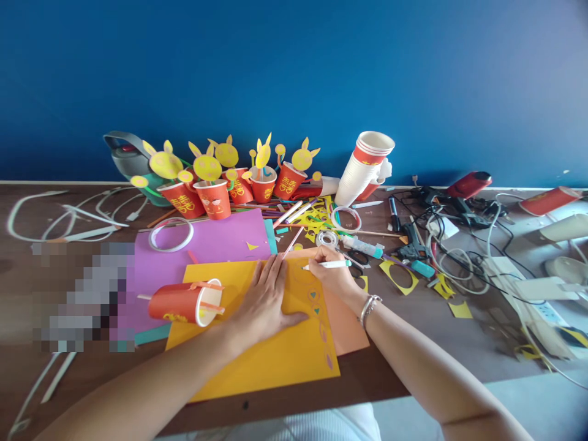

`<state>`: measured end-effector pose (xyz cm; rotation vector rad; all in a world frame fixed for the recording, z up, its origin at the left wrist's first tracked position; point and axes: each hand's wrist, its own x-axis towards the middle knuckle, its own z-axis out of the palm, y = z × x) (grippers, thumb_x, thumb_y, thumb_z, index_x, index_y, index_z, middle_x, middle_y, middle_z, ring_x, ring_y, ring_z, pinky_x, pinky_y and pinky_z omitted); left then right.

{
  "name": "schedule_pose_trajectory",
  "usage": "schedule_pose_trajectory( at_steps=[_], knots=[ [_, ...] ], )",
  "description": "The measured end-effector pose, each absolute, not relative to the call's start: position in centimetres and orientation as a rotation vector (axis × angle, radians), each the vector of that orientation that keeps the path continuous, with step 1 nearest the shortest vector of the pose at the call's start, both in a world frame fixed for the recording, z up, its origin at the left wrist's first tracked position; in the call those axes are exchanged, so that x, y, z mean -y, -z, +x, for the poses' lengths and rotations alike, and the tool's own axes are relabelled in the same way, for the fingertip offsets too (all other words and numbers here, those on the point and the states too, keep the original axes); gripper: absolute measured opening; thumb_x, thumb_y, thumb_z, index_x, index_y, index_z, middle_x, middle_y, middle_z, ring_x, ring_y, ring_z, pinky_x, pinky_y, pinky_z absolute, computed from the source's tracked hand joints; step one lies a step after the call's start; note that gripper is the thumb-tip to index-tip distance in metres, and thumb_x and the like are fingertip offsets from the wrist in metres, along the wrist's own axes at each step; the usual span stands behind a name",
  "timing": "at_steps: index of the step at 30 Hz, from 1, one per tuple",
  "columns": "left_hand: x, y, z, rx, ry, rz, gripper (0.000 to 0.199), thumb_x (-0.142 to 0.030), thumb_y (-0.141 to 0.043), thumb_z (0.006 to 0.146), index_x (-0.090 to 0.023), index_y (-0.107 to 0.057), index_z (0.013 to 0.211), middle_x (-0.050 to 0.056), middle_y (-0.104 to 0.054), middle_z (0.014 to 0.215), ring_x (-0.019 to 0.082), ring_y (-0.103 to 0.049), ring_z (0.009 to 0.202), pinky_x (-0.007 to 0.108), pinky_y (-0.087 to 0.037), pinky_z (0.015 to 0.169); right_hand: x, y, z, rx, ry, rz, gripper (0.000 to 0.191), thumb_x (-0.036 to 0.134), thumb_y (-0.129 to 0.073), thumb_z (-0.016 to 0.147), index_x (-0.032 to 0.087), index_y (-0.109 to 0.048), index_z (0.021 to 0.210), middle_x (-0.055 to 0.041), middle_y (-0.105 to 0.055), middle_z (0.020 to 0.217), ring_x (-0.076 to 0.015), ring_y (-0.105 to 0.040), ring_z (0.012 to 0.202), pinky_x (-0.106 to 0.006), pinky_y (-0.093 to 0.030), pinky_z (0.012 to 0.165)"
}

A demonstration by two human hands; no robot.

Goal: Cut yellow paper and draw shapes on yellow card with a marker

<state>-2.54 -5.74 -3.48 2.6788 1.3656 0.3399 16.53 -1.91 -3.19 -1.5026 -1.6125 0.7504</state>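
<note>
My left hand (266, 297) lies flat with fingers stretched on a yellow-orange sheet of paper (220, 367). My right hand (333, 272) is closed round a white marker (337, 264) with a green end, its tip at the sheet's upper right. Small drawn ovals (316, 311), some coloured green or purple inside, run down the sheet's right side. A red paper cup (177, 303) with straws lies on its side on the sheet, left of my left hand. Beneath are an orange sheet (346, 334) and a purple sheet (142, 275).
Several red cups (214, 201) with yellow paper rabbit-eared heads stand along the blue wall. Behind my right hand are a cup stack (361, 174), tape roll (346, 218), yellow scraps and a glue stick (362, 247). Cables and a glue gun (413, 242) lie to the right.
</note>
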Motion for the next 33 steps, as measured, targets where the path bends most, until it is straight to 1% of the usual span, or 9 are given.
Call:
schedule_pose_trajectory(
  at_steps=[7,12,18,22,28,33],
  knots=[
    [5.69,3.58,-2.59,-1.354,-0.366,2.666,0.106,-0.072,-0.057,0.067,-0.004,-0.024,0.140,0.027,-0.030,0.144,0.039,-0.024,0.137,0.055,-0.022,0.110,1.85,3.01,16.45,1.617,-0.722,-1.558,0.020,0.032,-0.048,0.064,0.020,-0.035,0.055,0.0040,-0.038,0.050,-0.0091,-0.031,0.047,-0.023,-0.024,0.045],
    [5.73,3.56,-2.61,-1.353,-0.360,2.661,0.105,-0.073,-0.056,0.068,-0.004,-0.023,0.140,0.027,-0.029,0.145,0.038,-0.024,0.137,0.055,-0.022,0.110,1.83,3.15,16.47,1.627,-0.718,-1.549,0.021,0.033,-0.048,0.066,0.020,-0.035,0.055,0.0040,-0.039,0.050,-0.0090,-0.031,0.047,-0.023,-0.024,0.044],
    [5.66,3.43,-2.62,-1.353,-0.339,2.658,0.105,-0.073,-0.056,0.067,-0.003,-0.025,0.140,0.027,-0.029,0.145,0.039,-0.024,0.136,0.056,-0.022,0.110,1.82,3.12,16.40,1.615,-0.749,-1.565,0.021,0.033,-0.048,0.064,0.020,-0.035,0.054,0.0036,-0.039,0.050,-0.0092,-0.033,0.047,-0.022,-0.024,0.044],
    [5.66,3.51,-2.62,-1.354,-0.323,2.657,0.106,-0.073,-0.056,0.067,-0.001,-0.026,0.139,0.028,-0.028,0.145,0.039,-0.023,0.137,0.056,-0.021,0.110,1.83,2.97,16.27,1.617,-0.768,-1.530,0.022,0.033,-0.049,0.065,0.020,-0.036,0.054,0.0034,-0.040,0.051,-0.0091,-0.033,0.048,-0.022,-0.025,0.045],
    [5.67,3.51,-2.61,-1.348,-0.351,2.643,0.106,-0.073,-0.057,0.067,-0.005,-0.023,0.141,0.027,-0.028,0.146,0.039,-0.023,0.137,0.056,-0.021,0.110,1.83,3.21,16.15,1.590,-0.814,-1.493,0.024,0.035,-0.050,0.067,0.020,-0.036,0.055,0.0039,-0.040,0.050,-0.0095,-0.035,0.047,-0.023,-0.026,0.044],
    [5.66,3.53,-2.61,-1.342,-0.367,2.633,0.106,-0.072,-0.057,0.067,-0.005,-0.022,0.141,0.027,-0.028,0.145,0.039,-0.023,0.137,0.057,-0.021,0.110,1.77,3.71,16.22,1.604,-0.806,-1.490,0.023,0.036,-0.053,0.068,0.020,-0.040,0.057,0.0029,-0.043,0.052,-0.0103,-0.037,0.048,-0.023,-0.027,0.044]
  ],
)
